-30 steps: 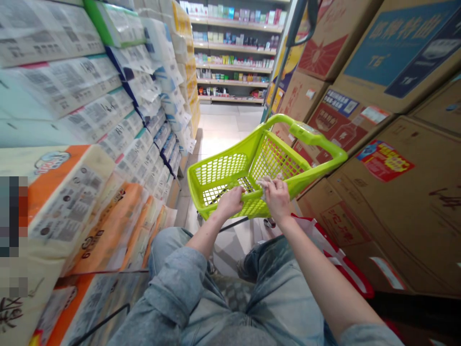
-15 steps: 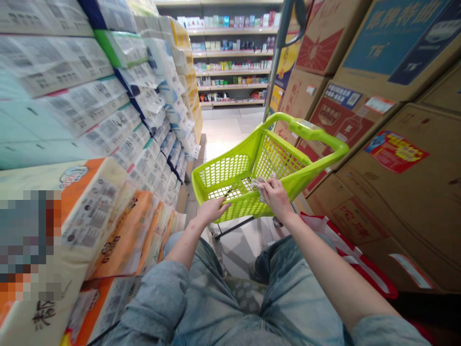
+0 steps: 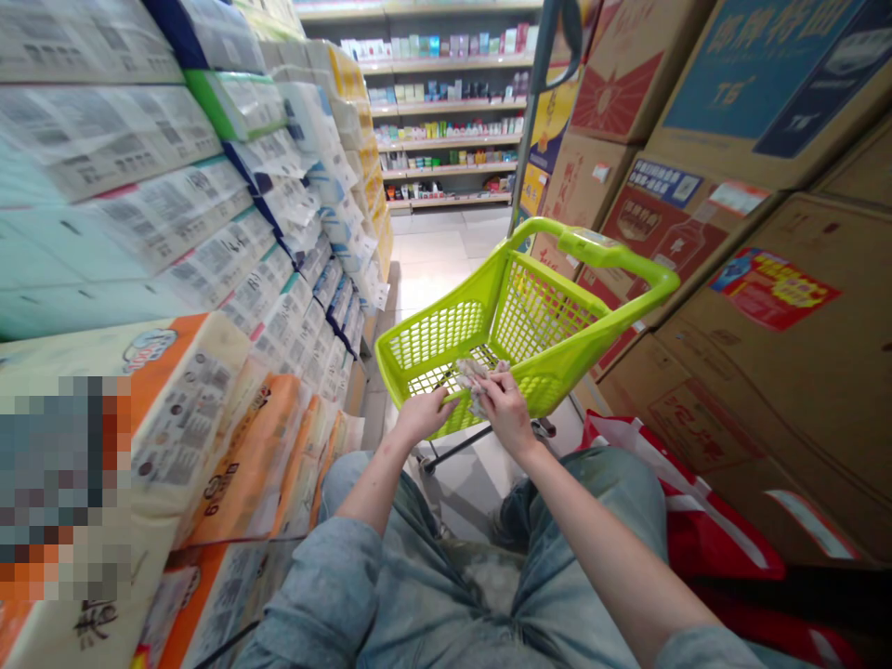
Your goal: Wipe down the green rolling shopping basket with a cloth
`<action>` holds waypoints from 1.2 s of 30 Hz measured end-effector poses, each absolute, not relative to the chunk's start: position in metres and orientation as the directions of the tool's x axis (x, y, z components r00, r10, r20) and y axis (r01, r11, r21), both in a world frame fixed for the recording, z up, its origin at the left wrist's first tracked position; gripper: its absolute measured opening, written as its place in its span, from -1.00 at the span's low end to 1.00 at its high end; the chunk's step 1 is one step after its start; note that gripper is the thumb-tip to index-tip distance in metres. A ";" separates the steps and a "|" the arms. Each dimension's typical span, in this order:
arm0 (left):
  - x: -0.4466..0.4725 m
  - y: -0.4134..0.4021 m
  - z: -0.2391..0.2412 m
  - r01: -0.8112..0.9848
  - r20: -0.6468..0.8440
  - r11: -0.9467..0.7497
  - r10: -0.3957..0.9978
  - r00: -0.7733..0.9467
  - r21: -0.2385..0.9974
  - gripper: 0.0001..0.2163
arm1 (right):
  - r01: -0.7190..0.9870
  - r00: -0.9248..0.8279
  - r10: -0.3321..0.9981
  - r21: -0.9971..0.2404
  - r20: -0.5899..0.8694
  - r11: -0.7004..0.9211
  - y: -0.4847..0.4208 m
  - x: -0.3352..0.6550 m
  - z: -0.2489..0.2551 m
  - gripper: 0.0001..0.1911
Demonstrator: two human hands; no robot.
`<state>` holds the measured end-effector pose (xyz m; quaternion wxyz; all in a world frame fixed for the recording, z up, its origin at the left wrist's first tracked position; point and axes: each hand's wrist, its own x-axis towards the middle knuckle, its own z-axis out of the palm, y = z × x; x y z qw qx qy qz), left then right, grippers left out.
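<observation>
A lime-green plastic shopping cart [image 3: 556, 386] stands in front of me, its lattice basket to the left and its handle [image 3: 653, 271] at the upper right. My left hand [image 3: 422, 418] is closed over the near rim of the basket, close to its left corner. In my right hand [image 3: 508, 415] I pinch a crumpled, pale patterned cloth [image 3: 475, 373], pressed at the same rim just right of my left hand. Part of the cloth hangs over the inside of the basket. My right fingertips are partly hidden by the cloth.
Wrapped paper packs [image 3: 174, 218] are stacked along the left, with orange packs [image 3: 241, 465] nearer me. Cardboard cartons [image 3: 753, 372] rise on the right. A red bag [image 3: 717, 530] lies beside my right knee. Stocked shelves [image 3: 452, 110] stand beyond the tiled floor [image 3: 436, 246].
My right hand has slid left along the basket rim with the cloth, closer to my left hand. My left hand stays on the rim, slightly further right in view.
</observation>
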<state>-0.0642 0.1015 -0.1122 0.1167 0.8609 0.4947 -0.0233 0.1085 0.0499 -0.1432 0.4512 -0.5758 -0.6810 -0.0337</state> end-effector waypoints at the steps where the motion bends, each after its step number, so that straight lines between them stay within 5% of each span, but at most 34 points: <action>1: -0.064 0.101 -0.112 0.851 -0.161 -0.490 0.840 0.519 0.186 -0.66 | 0.805 0.058 0.758 -0.479 0.649 0.349 0.050 0.113 -0.141 -0.71; 6: -0.057 0.099 -0.107 0.855 -0.189 -0.478 0.837 0.513 0.203 -0.69 | 0.766 0.115 0.748 -0.538 0.654 0.352 0.051 0.141 -0.138 -0.76; 12: -0.042 0.089 -0.105 0.874 -0.169 -0.450 0.861 0.479 0.184 -0.70 | 0.710 0.531 0.555 -0.694 0.640 0.120 0.053 0.167 -0.147 -0.81; 16: -0.033 0.082 -0.108 0.878 -0.121 -0.443 0.876 0.467 0.181 -0.69 | 0.636 0.649 0.507 -0.770 0.567 0.047 0.052 0.153 -0.152 -0.86; 36: -0.011 0.065 -0.111 0.911 -0.074 -0.376 0.917 0.392 0.169 -0.69 | 0.535 0.566 0.693 -0.839 0.446 0.103 0.042 0.142 -0.150 -0.90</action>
